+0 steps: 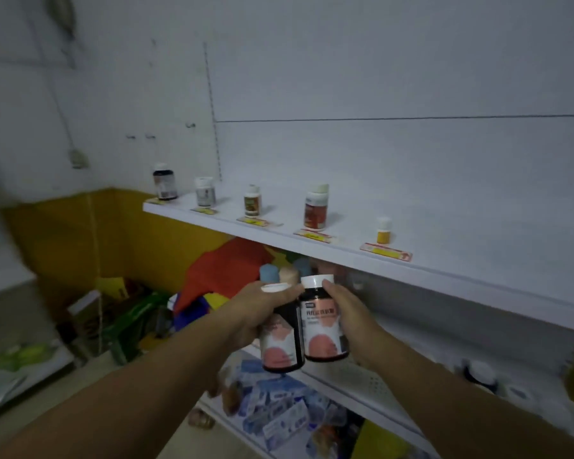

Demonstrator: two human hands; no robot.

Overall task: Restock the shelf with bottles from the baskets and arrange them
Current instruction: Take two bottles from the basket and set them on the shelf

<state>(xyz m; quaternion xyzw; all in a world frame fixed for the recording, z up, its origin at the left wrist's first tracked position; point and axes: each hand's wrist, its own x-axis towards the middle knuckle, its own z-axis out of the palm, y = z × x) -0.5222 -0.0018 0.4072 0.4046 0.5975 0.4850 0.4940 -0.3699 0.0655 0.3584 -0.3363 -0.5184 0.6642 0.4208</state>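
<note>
My left hand grips a dark bottle with a white cap and pink label. Beside it my right hand holds a second dark bottle of the same kind; the two bottles touch side by side. Both are raised below the front edge of the white top shelf. Along that shelf's front stand several bottles: a dark one at the far left, a grey one, a small green-labelled one, a red-labelled one and a small yellow one.
Price tags line the shelf edge. Below lies a lower shelf with dim items, and blue packets fill a heap underneath. Red and yellow cloth, a green crate and a yellow wall sit to the left.
</note>
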